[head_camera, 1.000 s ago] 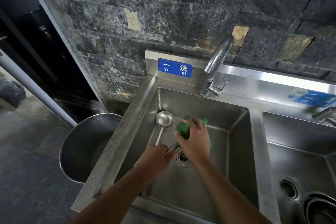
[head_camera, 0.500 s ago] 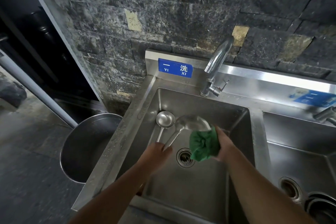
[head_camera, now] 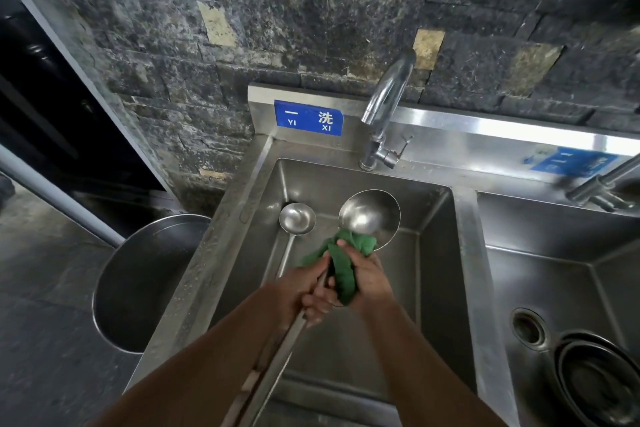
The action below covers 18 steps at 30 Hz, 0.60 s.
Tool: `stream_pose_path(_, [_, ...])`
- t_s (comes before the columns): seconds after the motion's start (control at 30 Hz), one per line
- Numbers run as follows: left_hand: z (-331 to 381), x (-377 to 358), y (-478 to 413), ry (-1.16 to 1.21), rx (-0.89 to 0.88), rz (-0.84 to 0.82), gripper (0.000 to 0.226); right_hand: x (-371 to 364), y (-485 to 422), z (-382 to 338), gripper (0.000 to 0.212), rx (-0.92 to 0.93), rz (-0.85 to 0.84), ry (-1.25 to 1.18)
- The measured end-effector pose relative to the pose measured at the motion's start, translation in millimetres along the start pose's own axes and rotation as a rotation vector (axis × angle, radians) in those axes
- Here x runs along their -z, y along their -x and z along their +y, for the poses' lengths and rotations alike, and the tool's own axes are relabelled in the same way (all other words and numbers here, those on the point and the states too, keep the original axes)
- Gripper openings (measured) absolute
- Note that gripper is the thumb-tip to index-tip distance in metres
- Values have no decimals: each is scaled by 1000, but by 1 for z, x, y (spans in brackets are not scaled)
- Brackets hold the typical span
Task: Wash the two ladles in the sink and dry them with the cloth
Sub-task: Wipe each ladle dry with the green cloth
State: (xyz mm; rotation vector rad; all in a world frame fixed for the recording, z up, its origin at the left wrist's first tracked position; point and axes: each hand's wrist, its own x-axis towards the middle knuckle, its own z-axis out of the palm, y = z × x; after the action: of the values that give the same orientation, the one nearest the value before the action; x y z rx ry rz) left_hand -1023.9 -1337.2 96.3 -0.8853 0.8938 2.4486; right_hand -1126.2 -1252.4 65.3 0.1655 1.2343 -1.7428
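Note:
Over the left steel sink basin (head_camera: 433, 253) my left hand (head_camera: 304, 291) grips the long handle of the large ladle (head_camera: 370, 215), whose bowl is raised and faces me. My right hand (head_camera: 367, 274) holds the green cloth (head_camera: 341, 263) bunched against the ladle's neck, just below the bowl. The small ladle (head_camera: 297, 218) lies in the basin at the left wall, bowl up, its handle running down toward my left hand.
A curved tap (head_camera: 384, 107) stands behind the basin, with no water visible. A second basin (head_camera: 554, 270) at right holds stacked metal bowls (head_camera: 595, 378). A large metal pot (head_camera: 145, 281) sits on the floor left of the sink. Stone wall behind.
The large ladle has been lifted with its bowl turned up toward me. My right hand brought the cloth from the right side in to the ladle's neck. The view has shifted closer.

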Motion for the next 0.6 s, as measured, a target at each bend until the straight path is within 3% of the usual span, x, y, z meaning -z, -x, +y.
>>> stream_pose_path(0.1, [-7,-9,-1,-150,-64,112,47,3,-14,-9,31,129,136,21])
stream_pose_path(0.17, [-16,-6,2,-290,-76,177,45,12,-23,-21,24,175,252,20])
stream_pose_path(0.33, [-39,13,20,-610,-99,204,38,53,-49,-59,31,204,510,119])
stream_pose_path(0.47, [-52,19,20,-751,-111,215,32,66,-56,-59,31,201,536,63])
stream_pose_path(0.6, [-74,10,6,-718,-82,394,36,54,-57,-26,24,238,537,194])
